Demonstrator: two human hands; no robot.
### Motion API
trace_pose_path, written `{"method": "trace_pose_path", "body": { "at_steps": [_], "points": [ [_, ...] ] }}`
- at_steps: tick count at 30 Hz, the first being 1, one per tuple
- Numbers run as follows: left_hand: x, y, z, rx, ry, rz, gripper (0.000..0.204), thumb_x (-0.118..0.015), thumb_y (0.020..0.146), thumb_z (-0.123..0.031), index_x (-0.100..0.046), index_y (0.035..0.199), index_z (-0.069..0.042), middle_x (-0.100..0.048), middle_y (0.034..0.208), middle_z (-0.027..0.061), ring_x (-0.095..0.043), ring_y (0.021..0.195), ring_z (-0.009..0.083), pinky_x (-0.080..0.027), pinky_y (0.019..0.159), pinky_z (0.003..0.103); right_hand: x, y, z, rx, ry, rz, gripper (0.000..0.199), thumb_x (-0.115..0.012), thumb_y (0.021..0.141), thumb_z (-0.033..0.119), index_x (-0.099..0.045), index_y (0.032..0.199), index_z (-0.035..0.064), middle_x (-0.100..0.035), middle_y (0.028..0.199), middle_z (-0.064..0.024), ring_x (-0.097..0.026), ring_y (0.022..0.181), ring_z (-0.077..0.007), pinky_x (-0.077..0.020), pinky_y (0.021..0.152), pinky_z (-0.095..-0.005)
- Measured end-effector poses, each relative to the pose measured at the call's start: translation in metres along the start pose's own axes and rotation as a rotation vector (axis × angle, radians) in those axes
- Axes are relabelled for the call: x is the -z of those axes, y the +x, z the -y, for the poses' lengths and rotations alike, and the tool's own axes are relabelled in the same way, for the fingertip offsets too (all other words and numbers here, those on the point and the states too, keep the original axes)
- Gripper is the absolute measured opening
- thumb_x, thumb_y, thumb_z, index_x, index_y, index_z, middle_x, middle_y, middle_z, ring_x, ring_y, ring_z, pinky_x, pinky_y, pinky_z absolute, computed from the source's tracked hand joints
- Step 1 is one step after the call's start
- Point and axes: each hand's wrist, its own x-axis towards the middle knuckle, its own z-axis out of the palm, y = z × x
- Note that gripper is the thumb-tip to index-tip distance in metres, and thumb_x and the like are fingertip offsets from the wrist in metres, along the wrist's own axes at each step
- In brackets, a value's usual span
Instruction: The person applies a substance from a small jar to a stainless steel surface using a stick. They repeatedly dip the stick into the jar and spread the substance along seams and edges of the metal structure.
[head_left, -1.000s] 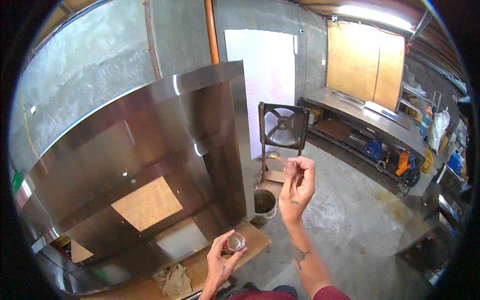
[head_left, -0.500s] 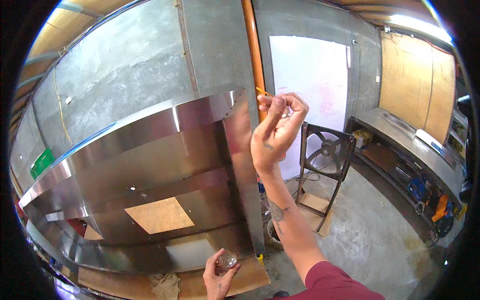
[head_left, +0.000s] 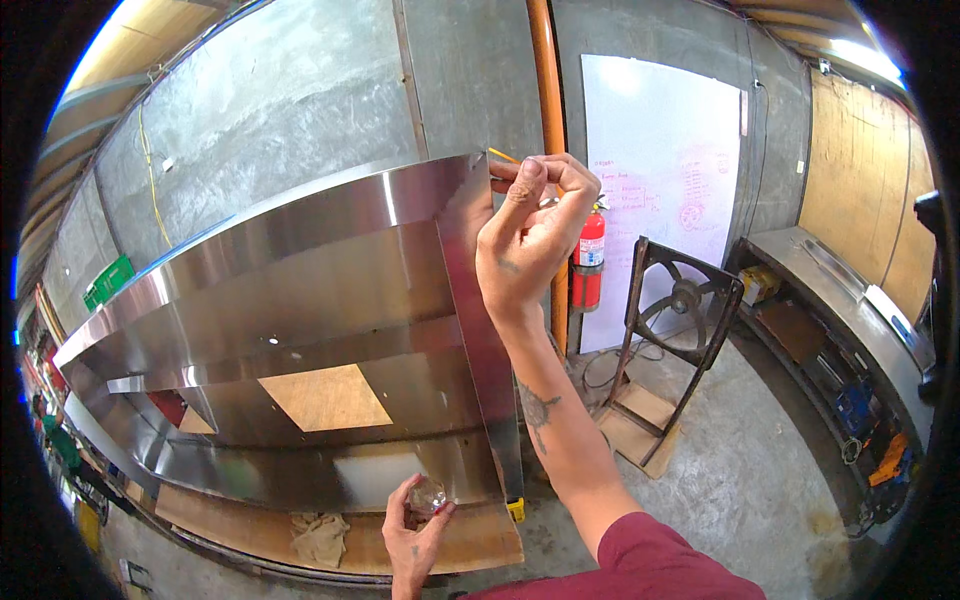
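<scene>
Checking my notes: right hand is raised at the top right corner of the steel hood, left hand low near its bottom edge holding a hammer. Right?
Not quite. The head view shows the left hand holding a small clear, glassy object, not a hammer. The rest stands: the right hand is raised at the top right corner of the steel hood, and the left is low near its bottom edge.

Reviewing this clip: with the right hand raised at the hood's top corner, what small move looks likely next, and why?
Probably easing the pinched small piece onto the top right corner of the steel hood: the right hand holds its fingertips right at that edge, with a thin yellow stick poking out behind them. The left hand cups a small clear container low down.
</scene>
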Motion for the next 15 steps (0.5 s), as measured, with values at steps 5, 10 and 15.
{"method": "trace_pose_path", "body": {
  "at_steps": [5, 10, 15],
  "points": [
    [0.000, 0.004, -0.007, -0.031, 0.019, 0.005, 0.073, -0.091, 0.090, 0.001, -0.061, 0.156, -0.003, -0.073, 0.138, 0.0096, -0.074, 0.119, 0.0177, -0.062, 0.102, 0.034, 0.003, 0.000, -0.005, 0.066, -0.119, 0.036, 0.014, -0.058, 0.118, 0.005, -0.049, 0.122, -0.0041, -0.052, 0.125, -0.0151, -0.076, 0.093, -0.0218, -0.0671, 0.083, -0.0338],
    [0.004, 0.006, 0.000, -0.071, 0.021, 0.017, 0.069, -0.092, 0.091, 0.001, -0.063, 0.154, -0.003, -0.069, 0.145, 0.0094, -0.075, 0.113, 0.0183, -0.065, 0.093, 0.033, 0.000, 0.000, -0.001, 0.012, -0.043, 0.004, 0.011, -0.061, 0.115, 0.003, -0.053, 0.117, -0.0050, -0.052, 0.124, -0.0172, -0.069, 0.097, -0.0220, -0.0645, 0.081, -0.0336],
    [0.009, 0.008, 0.012, -0.049, -0.038, 0.012, 0.069, -0.093, 0.090, 0.001, -0.063, 0.153, -0.003, -0.069, 0.144, 0.0088, -0.074, 0.115, 0.0179, -0.065, 0.094, 0.033, -0.001, -0.002, 0.003, 0.002, -0.032, 0.022, 0.011, -0.061, 0.116, 0.003, -0.053, 0.117, -0.0052, -0.052, 0.125, -0.0175, -0.070, 0.097, -0.0222, -0.0649, 0.082, -0.0341]
  ]
}}
